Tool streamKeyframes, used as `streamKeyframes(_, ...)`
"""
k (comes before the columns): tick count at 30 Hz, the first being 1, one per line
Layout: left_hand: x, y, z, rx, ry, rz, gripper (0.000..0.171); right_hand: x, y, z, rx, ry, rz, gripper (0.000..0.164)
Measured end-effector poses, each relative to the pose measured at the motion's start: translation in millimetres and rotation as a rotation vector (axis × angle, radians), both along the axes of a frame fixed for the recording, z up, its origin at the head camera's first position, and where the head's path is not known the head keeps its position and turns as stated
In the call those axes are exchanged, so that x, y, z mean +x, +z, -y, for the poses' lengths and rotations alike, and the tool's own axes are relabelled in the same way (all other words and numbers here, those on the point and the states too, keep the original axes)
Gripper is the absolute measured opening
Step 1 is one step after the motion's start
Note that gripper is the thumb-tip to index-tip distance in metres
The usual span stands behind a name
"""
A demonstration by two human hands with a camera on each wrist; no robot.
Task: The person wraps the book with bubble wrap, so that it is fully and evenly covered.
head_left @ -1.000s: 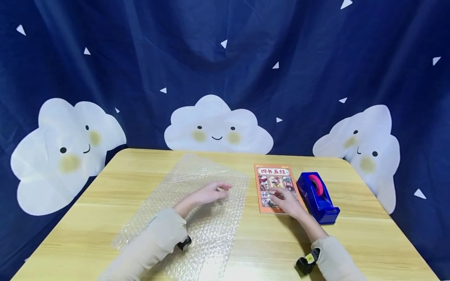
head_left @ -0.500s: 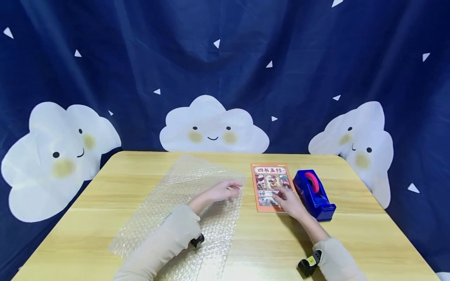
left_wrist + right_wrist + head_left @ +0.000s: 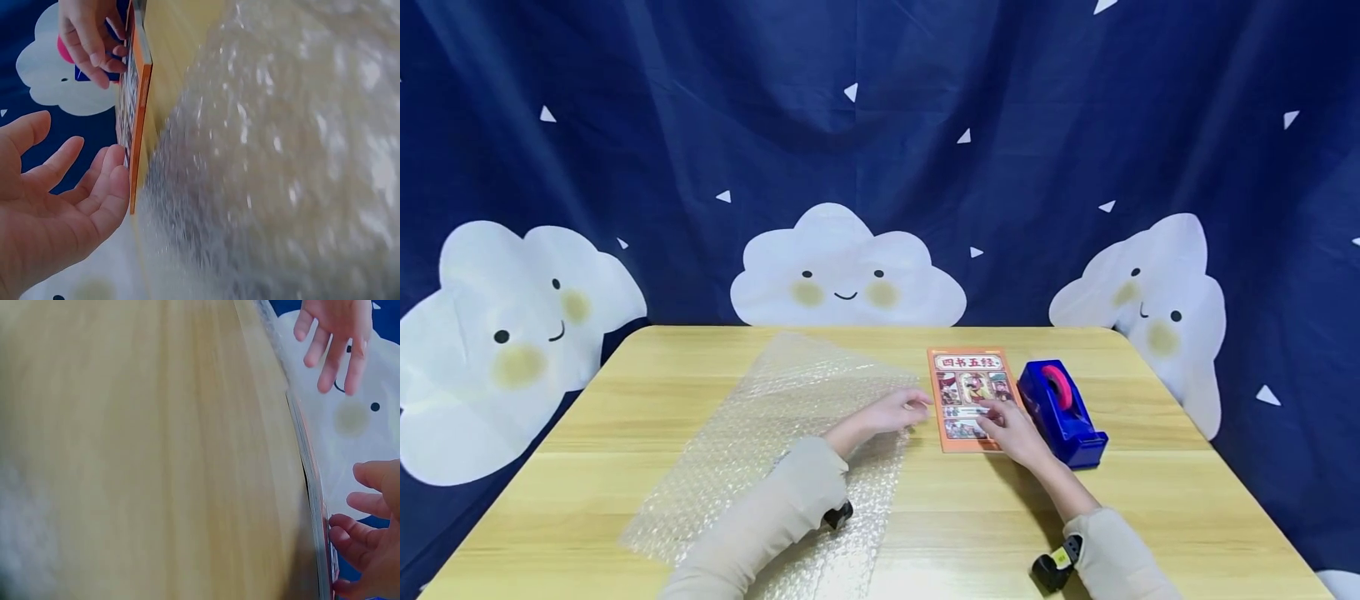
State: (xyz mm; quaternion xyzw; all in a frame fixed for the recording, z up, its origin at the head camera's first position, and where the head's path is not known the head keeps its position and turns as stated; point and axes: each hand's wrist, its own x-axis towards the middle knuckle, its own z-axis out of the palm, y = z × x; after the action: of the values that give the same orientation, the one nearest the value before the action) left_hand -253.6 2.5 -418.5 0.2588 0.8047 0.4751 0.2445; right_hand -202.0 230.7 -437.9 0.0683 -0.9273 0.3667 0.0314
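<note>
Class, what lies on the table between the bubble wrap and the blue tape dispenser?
The orange book, with the right hand over it; the head view shows this.

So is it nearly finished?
Not yet, I think. Done: the bubble wrap lies spread on the table. In hand: the right hand is over the orange illustrated book, the left hand by its left edge. Probably left: wrapping and taping, since the book lies unwrapped and the pink tape roll sits in its blue dispenser.

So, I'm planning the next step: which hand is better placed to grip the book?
Probably the right hand: it is over the book, while the left hand is only near the book's left edge.
</note>
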Motion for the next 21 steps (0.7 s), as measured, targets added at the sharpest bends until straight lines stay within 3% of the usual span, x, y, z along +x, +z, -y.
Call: streamKeyframes(21, -0.7, -11.1, -22, -0.069, -0.018, 0.025, 0.040, 4.2, 1.6, -10, -0.011, -0.065, 0.001, 0.033)
